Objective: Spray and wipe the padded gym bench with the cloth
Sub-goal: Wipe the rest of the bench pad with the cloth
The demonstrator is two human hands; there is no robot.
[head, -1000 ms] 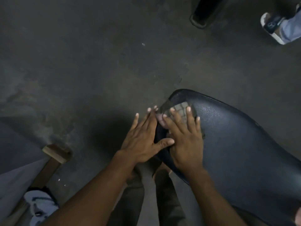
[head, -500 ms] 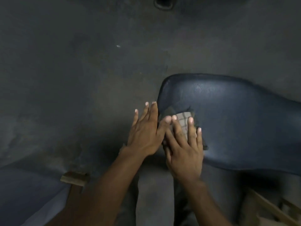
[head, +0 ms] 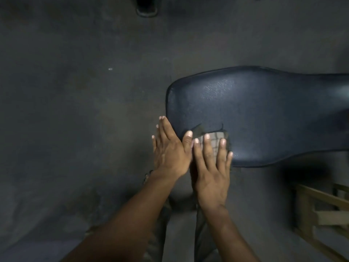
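The dark blue padded gym bench (head: 264, 110) stretches from the middle of the view to the right edge, with wet droplets shining on its top. A small checked cloth (head: 215, 138) lies on the bench's near left corner. My right hand (head: 211, 167) presses flat on the cloth, fingers spread, covering most of it. My left hand (head: 170, 150) lies flat against the bench's left end beside the right hand, its thumb touching the cloth's edge. No spray bottle is in view.
Dark concrete floor (head: 75, 91) fills the left and top. A black equipment foot (head: 147, 6) stands at the top edge. A wooden frame (head: 321, 214) sits low on the right. My trouser legs show below my arms.
The view has swung so the bench now lies level and further right. Both hands and the cloth have slid toward the bench's near edge, staying flat.
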